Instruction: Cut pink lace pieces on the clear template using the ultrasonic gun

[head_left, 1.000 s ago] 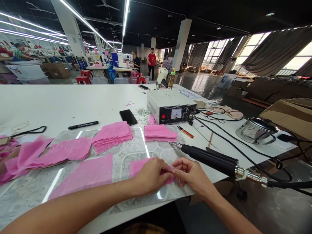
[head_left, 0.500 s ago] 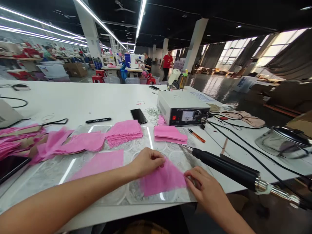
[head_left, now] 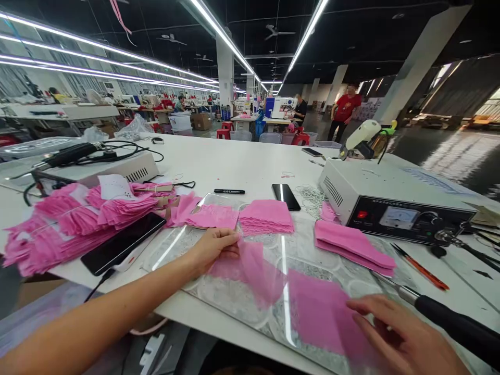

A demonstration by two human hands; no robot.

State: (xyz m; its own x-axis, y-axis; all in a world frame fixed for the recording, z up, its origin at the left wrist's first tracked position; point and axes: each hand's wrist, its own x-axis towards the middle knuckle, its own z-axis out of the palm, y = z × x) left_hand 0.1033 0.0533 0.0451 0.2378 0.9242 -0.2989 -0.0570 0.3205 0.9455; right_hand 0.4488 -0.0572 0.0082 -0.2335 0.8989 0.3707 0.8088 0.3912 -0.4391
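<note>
My left hand (head_left: 214, 248) pinches the corner of a thin pink fabric piece (head_left: 258, 273) and lifts it off a glass plate (head_left: 250, 312) over a patterned sheet. Fingers spread, my right hand (head_left: 398, 336) lies flat on another pink fabric square (head_left: 320, 312) at the plate's near right. Beside that hand lies a black handheld tool (head_left: 449, 323) with a metal tip. Stacks of pink squares (head_left: 265, 216) and folded pink pieces (head_left: 353, 247) sit further back on the plate.
A white control box with a meter (head_left: 394, 205) stands at the right, a black phone (head_left: 286, 196) and a marker (head_left: 229, 191) behind the plate. A heap of pink fabric (head_left: 70, 224) and a tablet (head_left: 123, 242) lie left. People stand far back.
My view swung left. My left hand moved left, lifting a pink piece by its corner; my right hand opened and went flat on the other piece.
</note>
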